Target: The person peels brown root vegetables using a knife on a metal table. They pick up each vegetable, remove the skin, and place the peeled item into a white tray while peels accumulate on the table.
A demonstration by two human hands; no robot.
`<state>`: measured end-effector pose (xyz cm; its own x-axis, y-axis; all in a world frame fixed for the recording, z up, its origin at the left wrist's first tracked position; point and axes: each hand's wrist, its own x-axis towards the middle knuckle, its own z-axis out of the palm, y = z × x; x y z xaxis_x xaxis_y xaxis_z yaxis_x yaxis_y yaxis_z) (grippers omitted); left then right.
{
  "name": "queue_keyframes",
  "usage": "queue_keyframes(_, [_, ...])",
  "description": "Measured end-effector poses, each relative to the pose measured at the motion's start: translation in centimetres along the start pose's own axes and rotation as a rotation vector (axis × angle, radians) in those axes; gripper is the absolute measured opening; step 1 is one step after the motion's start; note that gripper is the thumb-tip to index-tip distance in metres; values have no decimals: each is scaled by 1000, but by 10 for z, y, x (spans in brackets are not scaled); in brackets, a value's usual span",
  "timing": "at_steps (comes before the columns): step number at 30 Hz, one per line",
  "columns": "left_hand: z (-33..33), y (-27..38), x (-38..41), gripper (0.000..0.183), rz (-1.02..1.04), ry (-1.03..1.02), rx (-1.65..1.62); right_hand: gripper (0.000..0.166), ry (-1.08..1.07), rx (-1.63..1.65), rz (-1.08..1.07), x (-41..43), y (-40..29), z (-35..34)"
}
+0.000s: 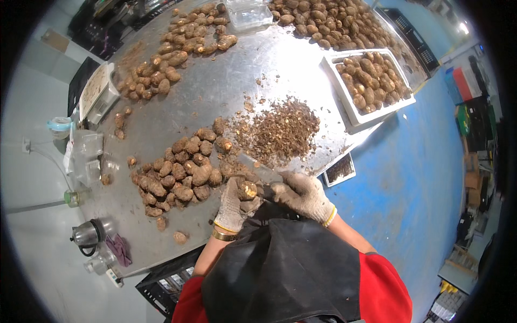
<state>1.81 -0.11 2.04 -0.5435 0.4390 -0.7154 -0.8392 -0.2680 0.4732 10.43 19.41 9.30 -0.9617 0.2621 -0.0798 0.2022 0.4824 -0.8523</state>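
Note:
My left hand (pixel 232 206), in a soiled knit work glove, grips a brown taro corm (pixel 247 190) whose cut pale end faces up. A knife (pixel 260 169) with a broad blade is held in my gloved right hand (pixel 305 196); its blade points up and left, past the corm. Part of the knife's handle is hidden by my fingers. To the left of my left hand lies a heap of taro corms (pixel 181 173). Just beyond the blade spreads a pile of brown peel scraps (pixel 282 129).
A white foam box (pixel 351 109) of corms stands at the metal table's right edge. More corms (pixel 335 20) are heaped at the back. At left are a scale (pixel 99 93), an electric kettle (pixel 86 235) and a purple cloth (pixel 118 249). Below the edge sits a white tray (pixel 340 170).

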Motion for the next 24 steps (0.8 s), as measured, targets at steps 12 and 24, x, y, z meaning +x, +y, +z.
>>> queue_keyframes(12, [34, 18, -24, 55, 48, -328, 99, 31, 75, -163, 111, -3, 46, 20])
queue_keyframes(24, [-30, -18, 32, 66, 566, -360, 441, 26, 71, 325, 249, 1, 52, 11])
